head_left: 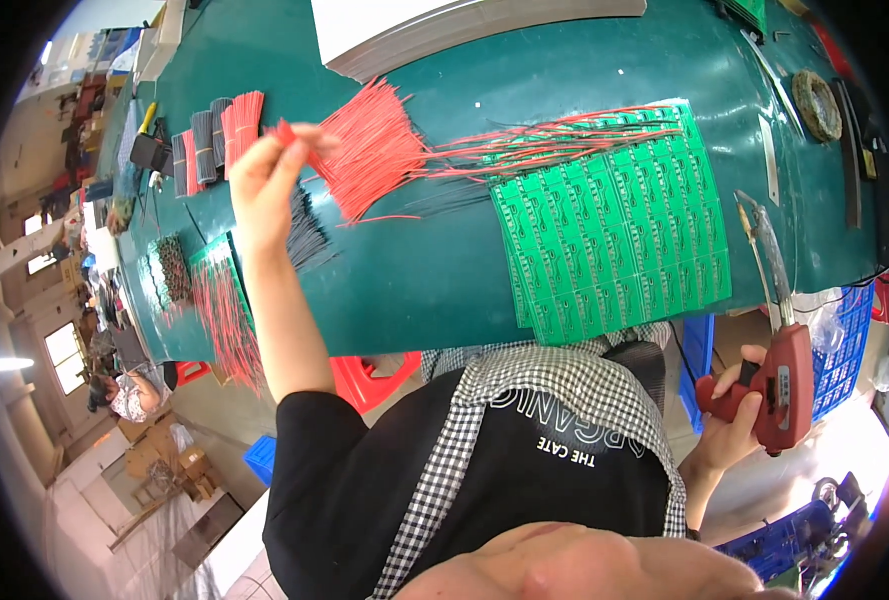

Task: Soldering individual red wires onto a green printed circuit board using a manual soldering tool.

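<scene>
My left hand (270, 175) is raised over the left end of a pile of red wires (375, 150). Its fingers are closed, with the red ends of some wires (285, 132) showing between them; the fingertips are slightly blurred. In my right hand (733, 425), at the lower right, is a red soldering gun (787, 390), its metal tip pointing up over the table edge. Stacked green circuit board panels (615, 240) lie in front of me. Red and black wires (565, 145) stretch across their far edge.
Bundles of red and dark wires (215, 140) lie at the left, with black wires (310, 235) below the red pile. A board with red wires attached (227, 300) hangs over the near edge. At the right are a tape roll (817, 105) and blue crate (845, 340). A white box (465, 25) stands behind.
</scene>
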Available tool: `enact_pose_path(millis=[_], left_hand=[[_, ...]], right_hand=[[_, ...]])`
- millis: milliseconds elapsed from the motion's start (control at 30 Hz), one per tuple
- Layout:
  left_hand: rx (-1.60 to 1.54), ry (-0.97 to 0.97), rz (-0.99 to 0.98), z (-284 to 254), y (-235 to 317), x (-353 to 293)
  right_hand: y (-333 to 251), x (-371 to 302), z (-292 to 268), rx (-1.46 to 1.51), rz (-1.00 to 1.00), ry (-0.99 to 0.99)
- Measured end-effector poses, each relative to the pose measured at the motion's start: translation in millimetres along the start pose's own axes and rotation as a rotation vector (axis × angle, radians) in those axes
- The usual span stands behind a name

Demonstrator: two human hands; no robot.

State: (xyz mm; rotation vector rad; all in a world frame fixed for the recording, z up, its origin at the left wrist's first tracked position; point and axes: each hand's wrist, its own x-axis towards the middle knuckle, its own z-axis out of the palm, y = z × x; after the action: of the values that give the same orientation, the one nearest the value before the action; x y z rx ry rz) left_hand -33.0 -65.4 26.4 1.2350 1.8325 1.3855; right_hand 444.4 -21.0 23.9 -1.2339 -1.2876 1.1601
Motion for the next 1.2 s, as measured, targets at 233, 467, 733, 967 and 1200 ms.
enact_pose_path(millis=[233, 467, 733, 967, 1200], left_hand=[[0.354, 0.085, 0.066, 1, 1, -48], [0.811, -0.022, 0.196, 15, -24, -24], [1.028, -0.105, 0.377, 16, -41, -20], [1.125, -0.061, 0.480, 16, -46, -18], [0.755, 0.157, 0.225, -8, -27, -8]], right_hand=[[2, -1, -2, -0.001, -0.021, -0.036], [2, -5, 0, 0.018, -0.009, -0.032], [1, -9, 0, 0.024, 0.003, -0.016], [0, -7, 5, 0.017, 0.006, -0.018], [0, -7, 6, 0.003, -0.020, -0.013]])
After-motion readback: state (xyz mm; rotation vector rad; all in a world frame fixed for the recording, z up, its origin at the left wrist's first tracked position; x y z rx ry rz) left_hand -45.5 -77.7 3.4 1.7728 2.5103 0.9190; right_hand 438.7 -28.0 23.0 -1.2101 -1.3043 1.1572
